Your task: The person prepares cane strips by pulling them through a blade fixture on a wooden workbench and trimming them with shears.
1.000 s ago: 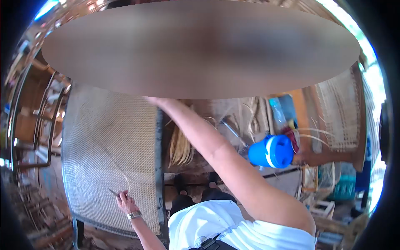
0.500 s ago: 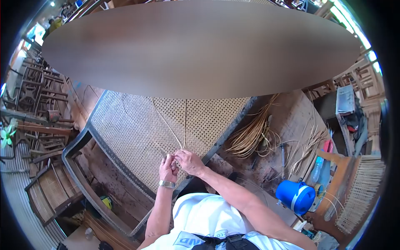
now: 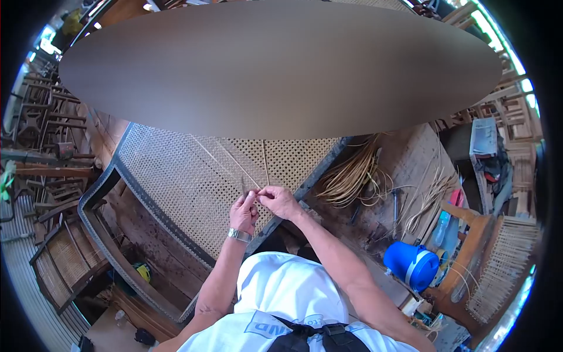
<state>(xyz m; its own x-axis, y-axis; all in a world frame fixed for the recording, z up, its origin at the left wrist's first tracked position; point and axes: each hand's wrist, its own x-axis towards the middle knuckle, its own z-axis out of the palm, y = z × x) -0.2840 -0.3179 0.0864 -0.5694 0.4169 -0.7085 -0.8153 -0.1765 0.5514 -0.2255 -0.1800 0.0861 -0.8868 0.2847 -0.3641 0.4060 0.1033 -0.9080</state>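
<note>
Cane panel [image 3: 193, 182], set in a dark frame, lies in front of the person's body, beneath both hands; its far part is cut off by a large blurred oval [image 3: 281, 70], which also hides the upper ends of two pale strands [image 3: 265, 161]. The left hand [image 3: 245, 214], wearing a watch [image 3: 239, 235], has its fingers curled in and grips a thin dark tool [image 3: 243, 183], whose tip points away from the body; its lower part is hidden by the fingers. The right hand [image 3: 280, 202] pinches the near ends of the strands, right beside the left thumb; exactly where the fingertips meet them is hard to make out. To the right, a blue jug [image 3: 400, 261] has its lid on, so its contents are hidden. Near it is a pale blue plastic bottle [image 3: 441, 229], its contents unclear. The small clutter [image 3: 423, 317] below the jug is too jumbled to identify.
</note>
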